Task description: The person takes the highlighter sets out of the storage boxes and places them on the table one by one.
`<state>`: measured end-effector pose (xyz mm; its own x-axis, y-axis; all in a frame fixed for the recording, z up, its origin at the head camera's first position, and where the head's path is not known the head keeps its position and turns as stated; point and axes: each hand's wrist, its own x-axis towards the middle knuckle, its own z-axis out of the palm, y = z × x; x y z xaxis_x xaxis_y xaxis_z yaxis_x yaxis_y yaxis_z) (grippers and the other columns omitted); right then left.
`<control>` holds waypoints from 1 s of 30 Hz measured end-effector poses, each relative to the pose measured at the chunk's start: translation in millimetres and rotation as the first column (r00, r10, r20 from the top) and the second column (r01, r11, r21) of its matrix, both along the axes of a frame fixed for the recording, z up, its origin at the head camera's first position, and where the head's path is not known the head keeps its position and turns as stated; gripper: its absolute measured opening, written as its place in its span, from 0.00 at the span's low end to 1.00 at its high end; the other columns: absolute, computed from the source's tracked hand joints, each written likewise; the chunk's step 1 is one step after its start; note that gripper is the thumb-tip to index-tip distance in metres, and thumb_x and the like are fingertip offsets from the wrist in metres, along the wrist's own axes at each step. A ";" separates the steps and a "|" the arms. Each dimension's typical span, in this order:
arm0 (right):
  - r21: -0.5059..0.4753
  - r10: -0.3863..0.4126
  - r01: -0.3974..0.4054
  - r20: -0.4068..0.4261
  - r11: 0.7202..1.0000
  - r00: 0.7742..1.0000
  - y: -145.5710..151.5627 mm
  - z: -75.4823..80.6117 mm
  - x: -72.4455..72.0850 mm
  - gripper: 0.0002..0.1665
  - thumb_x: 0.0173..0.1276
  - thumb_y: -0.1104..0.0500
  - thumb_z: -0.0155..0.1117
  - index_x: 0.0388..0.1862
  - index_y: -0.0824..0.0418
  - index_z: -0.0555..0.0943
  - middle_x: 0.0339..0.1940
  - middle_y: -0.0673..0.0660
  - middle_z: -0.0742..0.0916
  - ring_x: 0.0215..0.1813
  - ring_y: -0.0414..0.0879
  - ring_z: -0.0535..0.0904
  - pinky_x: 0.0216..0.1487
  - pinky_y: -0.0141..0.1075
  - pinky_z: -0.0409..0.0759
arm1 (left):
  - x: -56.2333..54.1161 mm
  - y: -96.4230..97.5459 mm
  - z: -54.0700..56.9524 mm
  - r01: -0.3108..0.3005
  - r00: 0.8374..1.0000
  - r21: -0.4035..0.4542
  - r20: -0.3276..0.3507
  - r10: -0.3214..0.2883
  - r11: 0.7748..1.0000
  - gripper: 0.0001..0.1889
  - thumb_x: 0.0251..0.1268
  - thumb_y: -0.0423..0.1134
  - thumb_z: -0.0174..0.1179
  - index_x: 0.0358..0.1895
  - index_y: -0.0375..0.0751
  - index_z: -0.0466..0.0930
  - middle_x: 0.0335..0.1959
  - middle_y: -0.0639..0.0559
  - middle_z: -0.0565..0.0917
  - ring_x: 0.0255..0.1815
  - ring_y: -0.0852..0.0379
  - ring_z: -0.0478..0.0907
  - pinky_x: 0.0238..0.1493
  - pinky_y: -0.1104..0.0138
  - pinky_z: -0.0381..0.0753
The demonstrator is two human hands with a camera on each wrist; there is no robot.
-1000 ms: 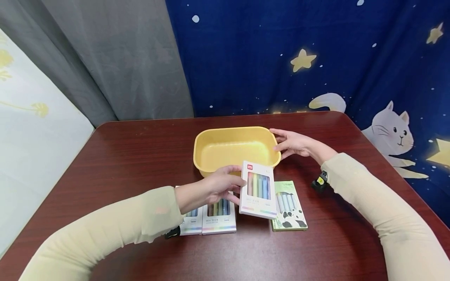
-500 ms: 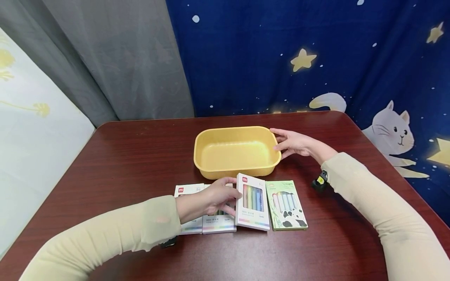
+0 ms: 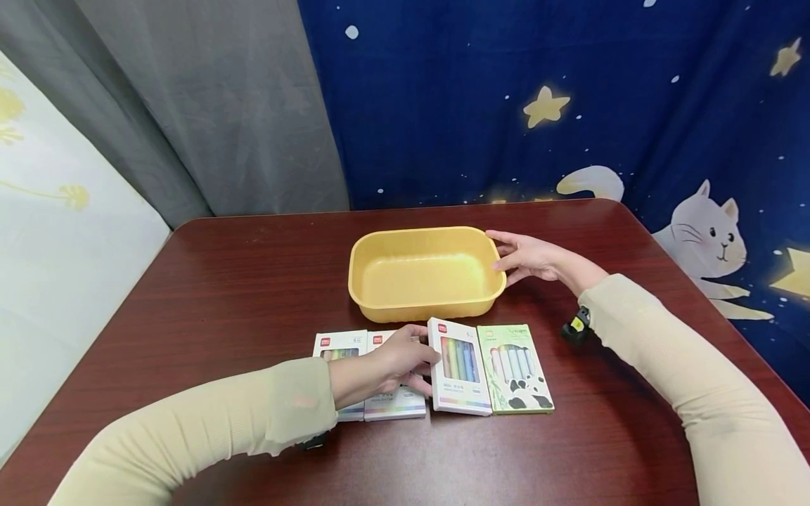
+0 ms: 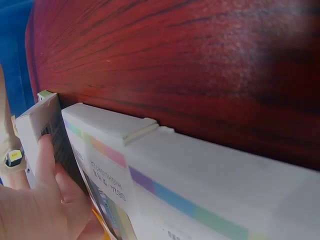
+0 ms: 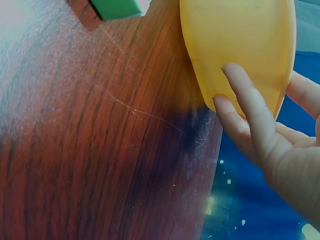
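My left hand [image 3: 400, 360] pinches the left edge of a white highlighter box [image 3: 460, 362], whose window shows several coloured pens. That box tilts, its left edge raised; in the left wrist view a finger lies against its back [image 4: 41, 120]. Two similar white boxes, a middle one [image 3: 397, 407] and a left one [image 3: 334, 342], lie flat and partly hidden under the hand and forearm. To the right, a green pen box [image 3: 520, 365] with a panda print lies flat. My right hand [image 3: 528, 256] rests with extended fingers at the right end of a yellow basin [image 3: 427, 311].
All of it stands on a dark red wooden table [image 3: 253, 281]. A grey curtain [image 3: 253, 105] and a blue star-patterned curtain [image 3: 443, 105] hang behind the far edge. The basin sits just beyond the row of boxes.
My left hand has brought the highlighter box down and toward me, from in front of the basin to between the middle white box and the green one. My right hand has stayed at the basin.
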<state>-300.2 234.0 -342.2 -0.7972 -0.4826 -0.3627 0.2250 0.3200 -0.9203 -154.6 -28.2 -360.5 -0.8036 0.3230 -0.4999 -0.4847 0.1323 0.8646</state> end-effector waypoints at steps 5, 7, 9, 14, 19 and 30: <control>0.009 -0.007 0.007 -0.003 1.000 1.000 -0.2 0.6 0.3 0.49 0.63 0.71 0.55 0.74 0.55 0.38 0.71 0.67 0.57 0.54 0.54 0.74 0.45 0.47 0.82 | 0.6 0.2 0.7 -0.003 1.000 -0.007 0.009 0.003 1.000 0.28 0.57 0.23 0.52 0.61 0.33 0.55 0.37 0.38 0.77 0.31 0.51 0.80 0.20 0.62 0.83; 0.009 -0.009 0.009 -0.003 1.000 1.000 -0.3 0.6 0.3 0.49 0.63 0.71 0.54 0.74 0.55 0.39 0.71 0.67 0.57 0.54 0.53 0.74 0.44 0.47 0.82 | 0.5 -0.1 1.0 -0.002 1.000 -0.011 0.010 0.002 1.000 0.28 0.57 0.24 0.52 0.62 0.33 0.55 0.37 0.38 0.77 0.31 0.51 0.80 0.21 0.62 0.83; 0.007 -0.010 0.010 -0.002 1.000 1.000 -0.3 0.5 0.2 0.49 0.63 0.71 0.54 0.74 0.55 0.39 0.71 0.67 0.57 0.53 0.53 0.74 0.44 0.46 0.82 | 0.2 -0.5 0.7 0.000 1.000 -0.012 0.007 0.000 1.000 0.28 0.57 0.24 0.52 0.62 0.33 0.55 0.38 0.37 0.77 0.32 0.51 0.80 0.22 0.62 0.83; 0.006 -0.008 0.008 0.000 1.000 1.000 -0.3 0.5 0.1 0.49 0.63 0.71 0.54 0.74 0.55 0.39 0.71 0.67 0.58 0.52 0.53 0.74 0.44 0.47 0.82 | -1.3 -3.4 1.9 0.025 1.000 -0.012 0.012 -0.024 1.000 0.28 0.58 0.25 0.52 0.63 0.32 0.55 0.42 0.37 0.76 0.31 0.51 0.80 0.23 0.62 0.84; 0.003 -0.003 0.003 0.000 1.000 1.000 -1.0 0.8 -0.1 0.49 0.63 0.71 0.54 0.74 0.55 0.38 0.70 0.67 0.57 0.54 0.54 0.73 0.46 0.47 0.81 | -4.3 -9.0 8.7 0.061 0.998 -0.010 0.034 -0.060 0.998 0.27 0.62 0.28 0.50 0.64 0.28 0.55 0.49 0.36 0.72 0.27 0.52 0.76 0.28 0.56 0.84; 0.020 -0.002 0.002 0.002 1.000 1.000 -1.4 2.4 0.2 0.49 0.63 0.70 0.54 0.74 0.55 0.38 0.70 0.67 0.58 0.51 0.51 0.75 0.44 0.45 0.82 | -8.7 -23.4 17.6 0.104 0.992 -0.009 0.070 -0.103 0.995 0.24 0.66 0.31 0.45 0.64 0.26 0.56 0.56 0.32 0.68 0.33 0.48 0.81 0.28 0.52 0.83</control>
